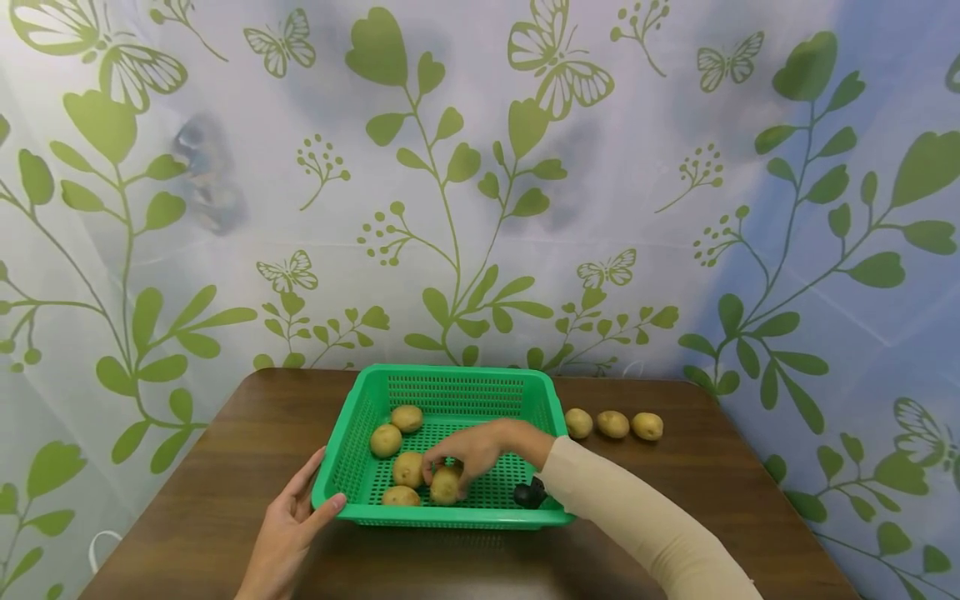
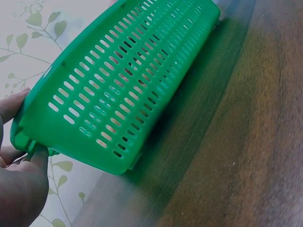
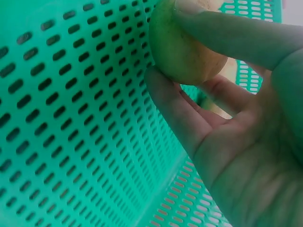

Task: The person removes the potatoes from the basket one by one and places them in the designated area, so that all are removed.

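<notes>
A green plastic basket (image 1: 450,522) with slotted walls stands on the table. My left hand (image 1: 288,521) grips its front left corner, thumb on top of the rim; the left wrist view shows fingers curled under the basket's rim (image 2: 35,94). Inside the basket, my right hand (image 1: 476,450) holds a potato (image 1: 446,485) near the front wall. In the right wrist view, thumb and fingers close around that potato (image 3: 184,47). Several other potatoes lie along the basket's left half, among them one potato (image 1: 407,470) right beside the held one.
To the right of the basket, three potatoes sit in a row, the middle potato (image 1: 613,424) among them. The brown wooden table (image 1: 195,492) backs onto a leaf-patterned curtain (image 1: 480,208). A black device (image 1: 530,493) shows at my right wrist.
</notes>
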A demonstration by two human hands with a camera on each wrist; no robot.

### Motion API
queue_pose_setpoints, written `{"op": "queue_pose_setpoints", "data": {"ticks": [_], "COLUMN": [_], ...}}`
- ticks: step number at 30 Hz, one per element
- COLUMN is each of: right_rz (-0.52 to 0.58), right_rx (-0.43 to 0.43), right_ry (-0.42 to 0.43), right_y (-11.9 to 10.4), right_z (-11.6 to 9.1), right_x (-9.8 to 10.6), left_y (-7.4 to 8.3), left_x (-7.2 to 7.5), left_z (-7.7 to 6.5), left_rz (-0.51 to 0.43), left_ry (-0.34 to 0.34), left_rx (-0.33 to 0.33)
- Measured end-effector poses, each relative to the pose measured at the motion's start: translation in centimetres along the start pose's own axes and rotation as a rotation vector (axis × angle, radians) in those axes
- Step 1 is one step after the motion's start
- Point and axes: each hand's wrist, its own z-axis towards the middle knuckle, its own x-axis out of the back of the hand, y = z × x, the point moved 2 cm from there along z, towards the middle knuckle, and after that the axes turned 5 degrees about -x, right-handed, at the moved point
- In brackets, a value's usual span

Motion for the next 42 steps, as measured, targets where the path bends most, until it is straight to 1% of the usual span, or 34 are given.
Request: {"op": "queue_pose_setpoints", "data": {"ticks": [7, 12, 20, 30, 36, 42], "right_rz": [-0.013, -0.005, 0.002, 0.039, 0.020, 0.053], "right_rx": [-0.001, 0.010, 0.001, -0.008, -0.031, -0.046], "right_ry": [0.012, 0.009, 0.039, 0.069, 0.094, 0.116], "right_y": [0.1, -0.1, -0.4, -0.3, -0.1, 0.1], "right_z": [-0.8, -1.5, -2.8, -4.4, -5.6, -6.8], "right_x": [0.6, 1.2, 2.3, 3.0, 3.2, 3.4], "left_y": [0.0, 0.0, 0.0, -0.1, -0.2, -0.2], "left_x": [0.0, 0.0, -0.2, -0.1, -0.1, -0.1], "left_z": [0.0, 0.1, 0.0, -0.1, -0.1, 0.0], "left_rz": [-0.002, -0.009, 0.002, 0.025, 0.028, 0.029], "left_ry": [-0.001, -0.006, -0.007, 0.000, -0.003, -0.005], "left_rx": [-0.020, -0.019, -0.019, -0.018, -0.014, -0.023]}}
